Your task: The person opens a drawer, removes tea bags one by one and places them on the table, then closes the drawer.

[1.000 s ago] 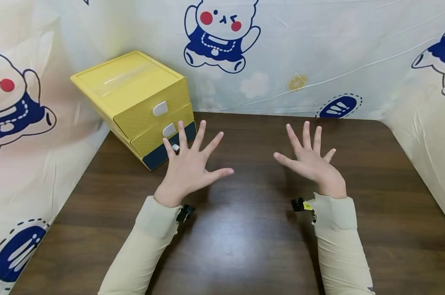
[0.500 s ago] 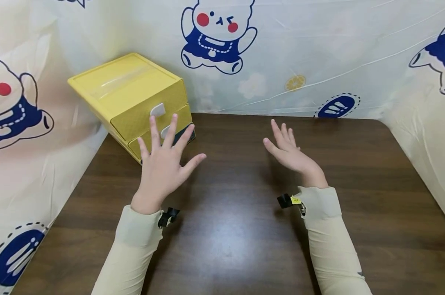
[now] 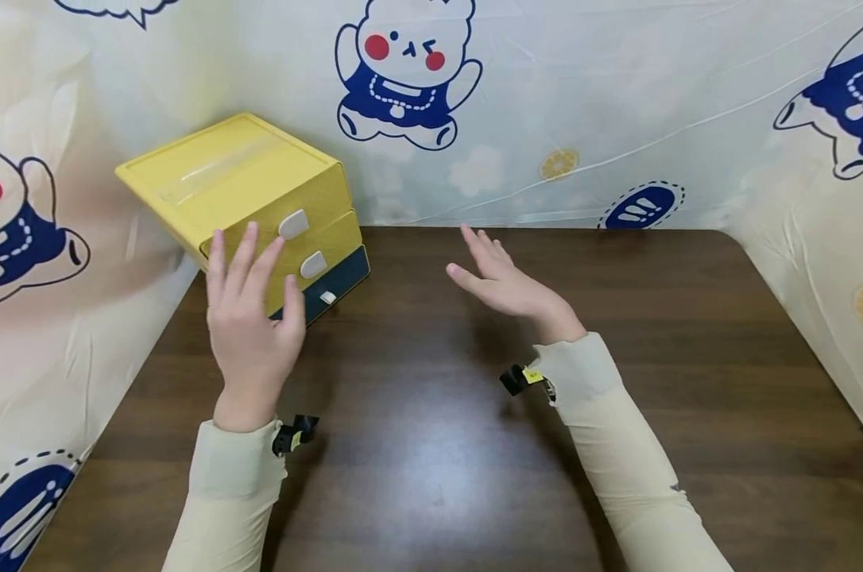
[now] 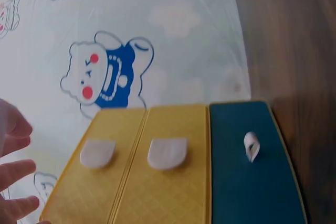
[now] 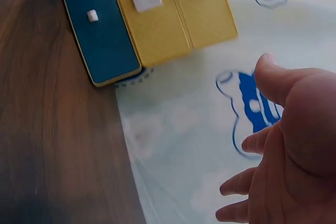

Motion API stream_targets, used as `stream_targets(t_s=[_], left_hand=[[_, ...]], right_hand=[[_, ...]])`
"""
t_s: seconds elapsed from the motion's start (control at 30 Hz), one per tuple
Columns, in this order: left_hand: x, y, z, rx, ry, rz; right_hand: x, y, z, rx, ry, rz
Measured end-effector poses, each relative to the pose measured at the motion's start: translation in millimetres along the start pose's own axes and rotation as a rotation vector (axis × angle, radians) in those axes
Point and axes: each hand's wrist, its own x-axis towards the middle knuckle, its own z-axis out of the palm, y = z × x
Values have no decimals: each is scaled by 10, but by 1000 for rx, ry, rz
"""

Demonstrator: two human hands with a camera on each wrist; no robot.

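A yellow drawer box (image 3: 231, 171) stands at the back left of the table. Two yellow drawers with pale tabs (image 3: 293, 224) sit above a dark teal bottom drawer (image 4: 247, 182) with a small white pull (image 4: 252, 146). All three drawers look closed. My left hand (image 3: 253, 334) is raised in front of the box's left side, fingers straight and holding nothing; it hides part of the drawer fronts in the head view. To the right of the box, my right hand (image 3: 510, 286) hovers over the table with fingers extended and nothing in it, apart from the box.
The dark wooden table (image 3: 431, 461) fills the lower view. A pale curtain (image 3: 617, 87) printed with cartoon figures hangs close behind the table and box. Small black cameras are strapped at both cuffs.
Both hands have moved left in the head view, the left one to the front of the box and the right one nearer to it. The view has shifted slightly. The drawers look unchanged.
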Motion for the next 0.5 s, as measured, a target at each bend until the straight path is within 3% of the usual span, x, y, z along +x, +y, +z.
stream_targets(t_s=[0.13, 0.3, 0.37, 0.5], left_hand=[[44, -69, -61, -29, 129, -69], [118, -82, -182, -72, 282, -199], [144, -54, -245, -84, 311, -255], [115, -241, -279, -69, 292, -375]], right_hand=[[166, -133, 35, -10, -11, -34], [475, -205, 97, 106, 34, -58], [621, -198, 145, 184, 77, -53], [872, -156, 251, 354, 160, -20]])
